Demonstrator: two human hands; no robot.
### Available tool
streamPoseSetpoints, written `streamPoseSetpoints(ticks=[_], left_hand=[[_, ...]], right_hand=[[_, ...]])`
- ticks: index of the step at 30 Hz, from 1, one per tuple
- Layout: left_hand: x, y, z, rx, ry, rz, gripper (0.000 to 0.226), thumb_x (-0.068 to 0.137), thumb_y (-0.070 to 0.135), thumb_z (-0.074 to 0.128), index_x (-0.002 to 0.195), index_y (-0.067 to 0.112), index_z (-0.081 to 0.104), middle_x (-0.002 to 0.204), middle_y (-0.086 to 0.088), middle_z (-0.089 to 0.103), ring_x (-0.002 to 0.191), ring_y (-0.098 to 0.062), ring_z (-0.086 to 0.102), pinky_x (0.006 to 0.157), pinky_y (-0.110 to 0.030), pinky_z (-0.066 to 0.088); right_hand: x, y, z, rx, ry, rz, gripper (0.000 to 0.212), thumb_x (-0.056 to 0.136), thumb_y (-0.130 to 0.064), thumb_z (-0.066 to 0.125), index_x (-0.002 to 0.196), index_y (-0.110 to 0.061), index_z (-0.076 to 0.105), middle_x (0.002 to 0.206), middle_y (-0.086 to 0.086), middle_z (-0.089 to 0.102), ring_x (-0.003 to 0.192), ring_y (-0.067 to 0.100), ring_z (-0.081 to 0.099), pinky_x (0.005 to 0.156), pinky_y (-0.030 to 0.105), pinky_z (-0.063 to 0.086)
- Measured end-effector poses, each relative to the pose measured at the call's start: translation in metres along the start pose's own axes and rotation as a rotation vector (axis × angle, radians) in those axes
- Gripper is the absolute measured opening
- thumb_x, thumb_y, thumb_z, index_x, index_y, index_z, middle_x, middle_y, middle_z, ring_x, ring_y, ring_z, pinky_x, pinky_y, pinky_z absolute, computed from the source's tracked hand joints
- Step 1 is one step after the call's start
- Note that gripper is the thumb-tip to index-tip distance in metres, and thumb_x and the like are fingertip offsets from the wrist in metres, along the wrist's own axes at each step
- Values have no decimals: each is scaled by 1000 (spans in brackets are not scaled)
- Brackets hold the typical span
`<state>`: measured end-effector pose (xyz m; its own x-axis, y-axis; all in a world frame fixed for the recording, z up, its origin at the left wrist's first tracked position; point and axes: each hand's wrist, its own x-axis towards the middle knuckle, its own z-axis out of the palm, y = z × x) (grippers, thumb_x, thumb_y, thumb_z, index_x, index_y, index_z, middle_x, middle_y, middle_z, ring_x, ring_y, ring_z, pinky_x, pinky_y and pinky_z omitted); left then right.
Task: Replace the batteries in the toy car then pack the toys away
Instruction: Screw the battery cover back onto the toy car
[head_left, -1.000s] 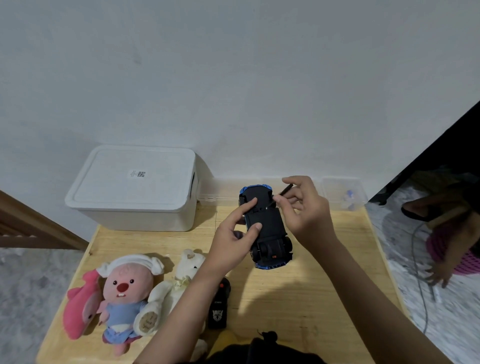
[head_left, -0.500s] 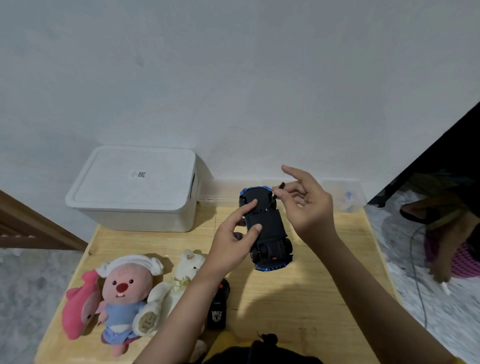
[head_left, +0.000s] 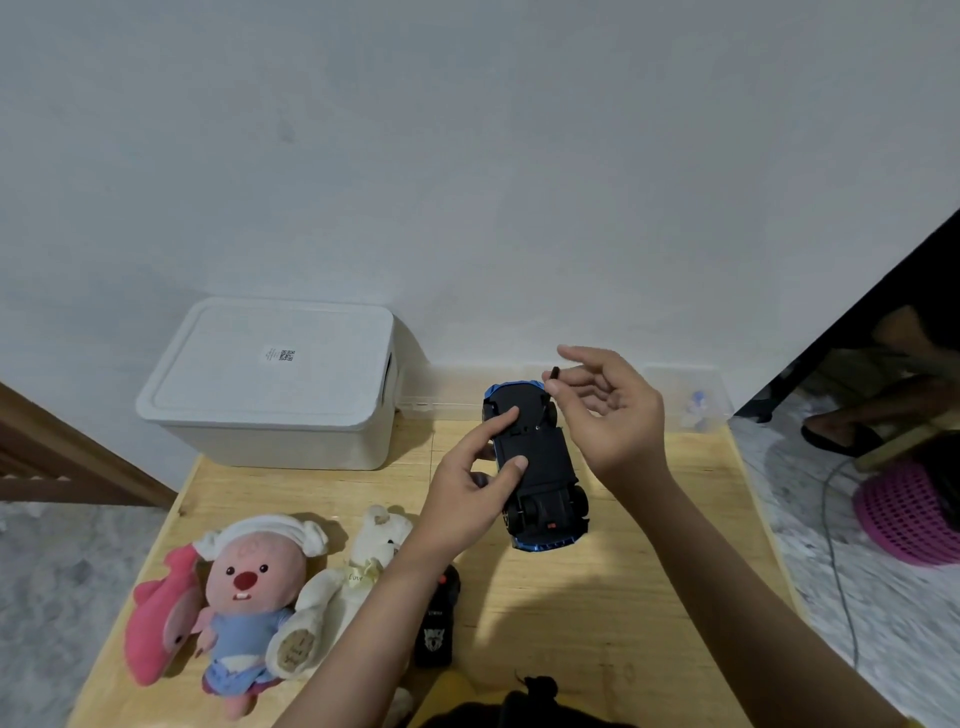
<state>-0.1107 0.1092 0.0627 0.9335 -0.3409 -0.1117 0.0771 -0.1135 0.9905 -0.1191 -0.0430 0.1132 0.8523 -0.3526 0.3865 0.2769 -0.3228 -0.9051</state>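
A blue toy car (head_left: 540, 467) is held upside down above the wooden table (head_left: 597, 597), black underside facing me. My left hand (head_left: 475, 491) grips its left side, thumb and a finger on the chassis. My right hand (head_left: 610, 410) is at the car's far end, fingers loosely curled, pinching a thin black screwdriver (head_left: 551, 379) whose tip points down at the underside. A black remote control (head_left: 436, 623) lies on the table under my left forearm.
A lidded white storage box (head_left: 270, 384) stands at the back left against the wall. Three plush toys lie at the front left: pink one (head_left: 156, 618), pink-faced doll (head_left: 249, 587), white bear (head_left: 353, 577). A clear plastic container (head_left: 691, 400) sits back right. A purple basket (head_left: 909, 514) is on the floor.
My right hand has lifted slightly and opened its fingers while turning the screwdriver at the car's far end. The car and left hand have stayed put.
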Motion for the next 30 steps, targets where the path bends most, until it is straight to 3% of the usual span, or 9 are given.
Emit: streamPoseSetpoints(ticks=[5,9,13,16,19,23,26,30], left_hand=[[0,0,-1,-8,2,1,47,89,16,64,123,48,56,106,-5,61,70,-20,56,71,-46,58],[0,0,-1,-31,6,2,47,89,14,64,122,46,57,97,5,61,72,-19,58,72,-48,58],[0,0,-1,-38,9,-3,47,89,13,64,122,46,57,98,7,61,74,-19,58,71,-49,58],[-1,2,0,-40,0,-2,47,89,13,64,122,47,57,99,4,61,73,-19,61,71,-47,59],[0,2,-1,-44,0,-14,48,89,14,64,121,49,57,99,0,60,74,-31,61,71,-52,58],[1,1,-3,-47,5,-23,47,89,15,64,121,50,56,103,0,60,84,-47,60,70,-54,57],[1,1,-2,-34,2,-21,47,89,16,64,121,49,56,103,0,60,78,-42,59,71,-53,58],[0,2,-1,-40,4,-3,47,89,13,63,121,47,56,104,3,60,77,-15,60,69,-39,60]], right_hand=[[1,0,-2,-49,-3,-17,22,79,-1,71,93,-18,70,84,8,64,74,6,61,66,21,53],[-1,3,-3,-53,-9,1,22,84,1,66,103,-9,70,95,2,71,87,6,68,78,20,54],[-1,0,-3,-9,17,14,26,80,2,69,101,-13,68,80,-3,70,77,5,66,74,17,52],[0,1,-2,-47,53,-33,19,77,-2,74,89,-15,69,76,3,66,70,7,62,68,21,51],[-1,5,-2,-86,74,-80,18,78,-2,73,93,-11,70,81,5,65,71,7,62,67,18,51],[-4,7,-5,-109,47,-81,23,84,4,64,104,-6,69,95,1,70,87,3,67,76,16,53],[-5,4,-5,-65,61,-55,23,81,4,67,101,-8,68,87,-1,70,82,4,67,75,18,53],[-4,5,-4,-87,64,-94,18,79,-1,72,91,-14,69,80,2,65,73,8,64,69,22,52]])
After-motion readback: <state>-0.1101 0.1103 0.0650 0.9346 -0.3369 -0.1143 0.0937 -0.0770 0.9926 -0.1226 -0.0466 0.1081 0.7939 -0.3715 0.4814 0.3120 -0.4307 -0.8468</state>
